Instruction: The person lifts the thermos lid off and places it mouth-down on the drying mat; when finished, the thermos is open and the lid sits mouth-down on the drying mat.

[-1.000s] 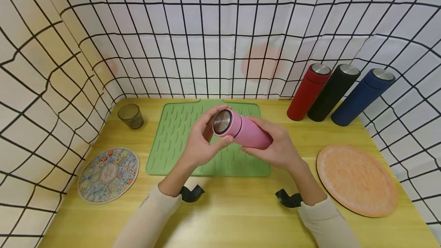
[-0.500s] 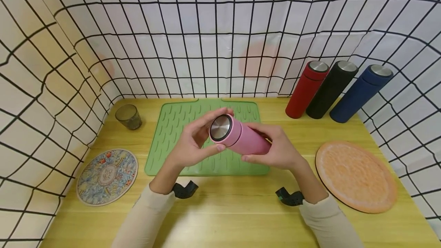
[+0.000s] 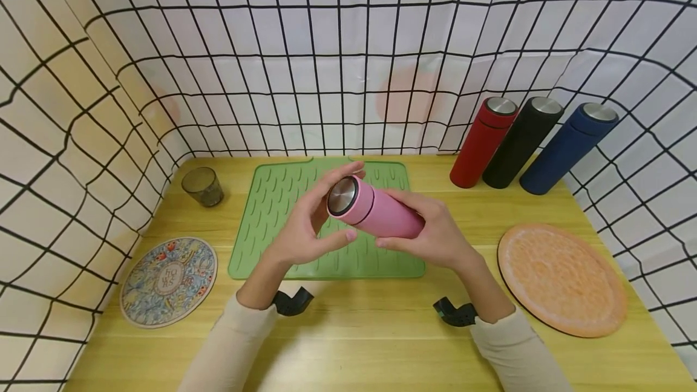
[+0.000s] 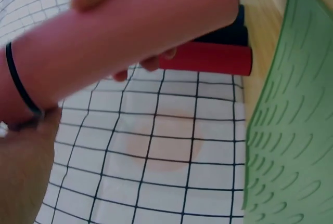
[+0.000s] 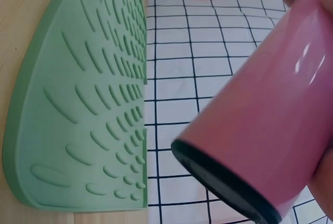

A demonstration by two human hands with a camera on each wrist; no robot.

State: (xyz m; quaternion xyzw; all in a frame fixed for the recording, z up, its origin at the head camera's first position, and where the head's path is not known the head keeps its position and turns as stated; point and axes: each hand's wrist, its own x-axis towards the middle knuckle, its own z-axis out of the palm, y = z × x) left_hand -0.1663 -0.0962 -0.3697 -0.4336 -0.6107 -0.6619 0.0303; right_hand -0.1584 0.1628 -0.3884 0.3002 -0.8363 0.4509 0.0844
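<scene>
A pink thermos (image 3: 389, 215) is held tilted above the green ridged mat (image 3: 272, 210), its steel-topped lid (image 3: 343, 196) pointing left and up. My right hand (image 3: 438, 231) grips the body near its base. Around the lid, my left hand (image 3: 302, 231) has its fingers stretched behind and its thumb just below, slightly apart from the lid in the head view. A dark line separates lid and body. The left wrist view shows the pink body (image 4: 130, 31) with the right fingers wrapped round it; the dark-rimmed base (image 5: 223, 180) shows in the right wrist view.
Red (image 3: 481, 144), black (image 3: 523, 144) and blue (image 3: 569, 147) thermoses stand at the back right. An orange round placemat (image 3: 561, 280) lies right; a patterned round mat (image 3: 169, 283) and a smoky glass (image 3: 203, 186) are left. Grid-patterned cloth (image 3: 327, 77) surrounds the table.
The thermos has shifted slightly left. My left thumb, which pressed on the lid a second ago, has moved off below it. The right hand keeps its grip.
</scene>
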